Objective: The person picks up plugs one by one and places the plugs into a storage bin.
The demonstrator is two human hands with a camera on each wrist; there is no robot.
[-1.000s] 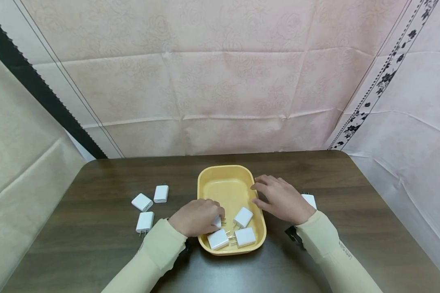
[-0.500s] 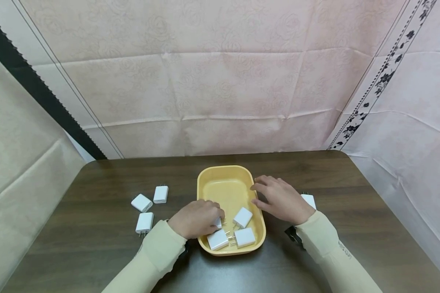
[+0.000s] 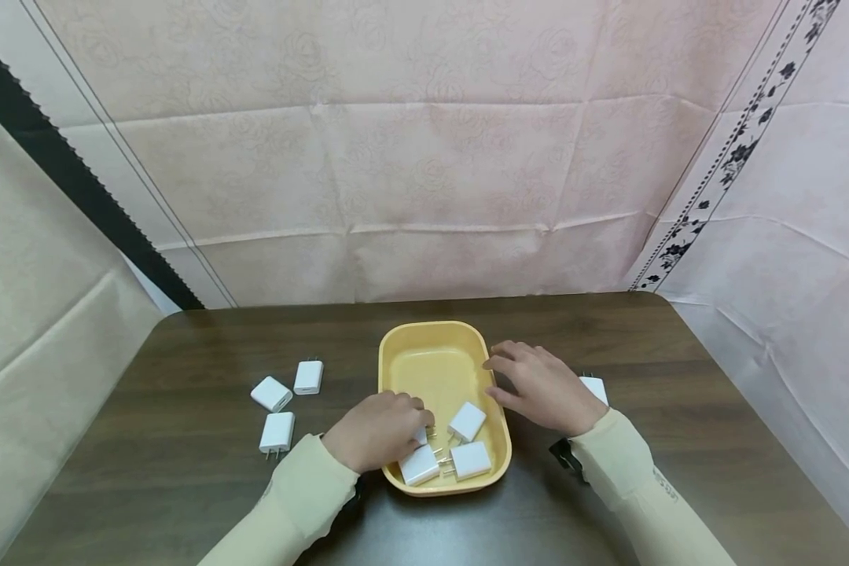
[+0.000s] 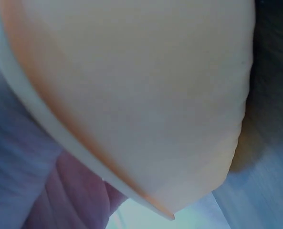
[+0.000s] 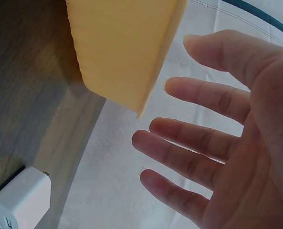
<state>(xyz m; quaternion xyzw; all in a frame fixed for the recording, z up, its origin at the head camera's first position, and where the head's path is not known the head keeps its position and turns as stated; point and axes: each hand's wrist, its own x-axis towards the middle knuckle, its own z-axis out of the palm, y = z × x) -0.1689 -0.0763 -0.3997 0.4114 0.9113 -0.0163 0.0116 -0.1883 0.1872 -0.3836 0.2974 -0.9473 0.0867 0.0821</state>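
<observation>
A yellow plastic tray (image 3: 435, 365) stands mid-table with several white plug-in chargers in its near half. My left hand (image 3: 380, 431) reaches over the tray's left rim, fingers and thumb around a charger (image 3: 420, 436) that it partly hides. Close by lie a charger (image 3: 419, 465) just below it, another (image 3: 470, 460) to the right and a third (image 3: 467, 422) behind that one. Relaxed fingers of my right hand (image 3: 541, 387) spread over the right rim; the right wrist view shows this palm holding nothing. In the left wrist view the tray's outer wall (image 4: 146, 95) covers most of that hand.
Left of the tray, three chargers lie on the dark wooden table (image 3: 184, 472): one upper (image 3: 308, 377), one middle (image 3: 272, 394), one lower (image 3: 277, 432). Another charger (image 3: 594, 387) sits behind my right wrist. Pale patterned cloth (image 3: 424, 173) hangs behind the table's far edge.
</observation>
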